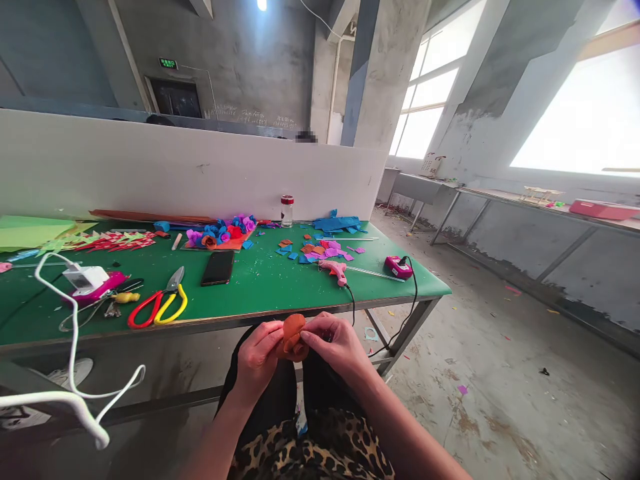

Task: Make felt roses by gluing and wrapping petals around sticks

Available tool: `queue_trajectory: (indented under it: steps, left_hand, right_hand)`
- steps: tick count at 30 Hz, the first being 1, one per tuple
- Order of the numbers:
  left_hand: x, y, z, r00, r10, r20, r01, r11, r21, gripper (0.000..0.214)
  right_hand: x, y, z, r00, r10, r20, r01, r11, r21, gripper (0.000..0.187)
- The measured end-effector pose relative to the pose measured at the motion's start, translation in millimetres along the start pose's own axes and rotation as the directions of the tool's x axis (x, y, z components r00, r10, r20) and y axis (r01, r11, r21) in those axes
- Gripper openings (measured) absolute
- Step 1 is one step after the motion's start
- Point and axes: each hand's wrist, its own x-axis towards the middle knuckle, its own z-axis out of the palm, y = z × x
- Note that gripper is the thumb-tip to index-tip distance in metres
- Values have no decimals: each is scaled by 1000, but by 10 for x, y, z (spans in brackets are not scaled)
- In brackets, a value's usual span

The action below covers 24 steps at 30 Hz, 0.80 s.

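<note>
An orange-brown paper flower is held over my lap, just off the table's front edge. My left hand grips it from the left, fingers closed on its side. On the other side my right hand pinches a petal between thumb and fingers. Beyond my hands, a pink hot glue gun lies on the green table. Cut paper pieces in purple, blue and orange are scattered behind it. Finished paper flowers in blue, purple and red sit in a cluster to the left.
Red-and-yellow-handled scissors and a black phone lie near the front edge. A white cable loops at the left. A glass jar stands by the white partition. The glue gun's cord hangs over the edge from a pink socket.
</note>
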Motion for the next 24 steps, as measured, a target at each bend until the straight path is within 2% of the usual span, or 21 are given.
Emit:
queue_trajectory:
  steps: [5,9,17,24]
  left_hand:
    - [-32,-34,30,999,-28,21,28,1000,-12,16]
    - [-10,8,36,1000,-8,18,8,1000,18,16]
    - [21,58,18,1000,-3,18,3,1000,7,17]
    - [12,31,38,994,-38,106,46,996,-74,15]
  right_hand:
    - [17,-11,-46,994,-99,48,101,994,-30,12]
    - [24,-39,-79,982,-151,111,157,986,-53,11]
    - [37,-46,-98,978,-165,127,185,968,-166,15]
    - [37,-52,-135,962,-198,190,232,956,-178,15]
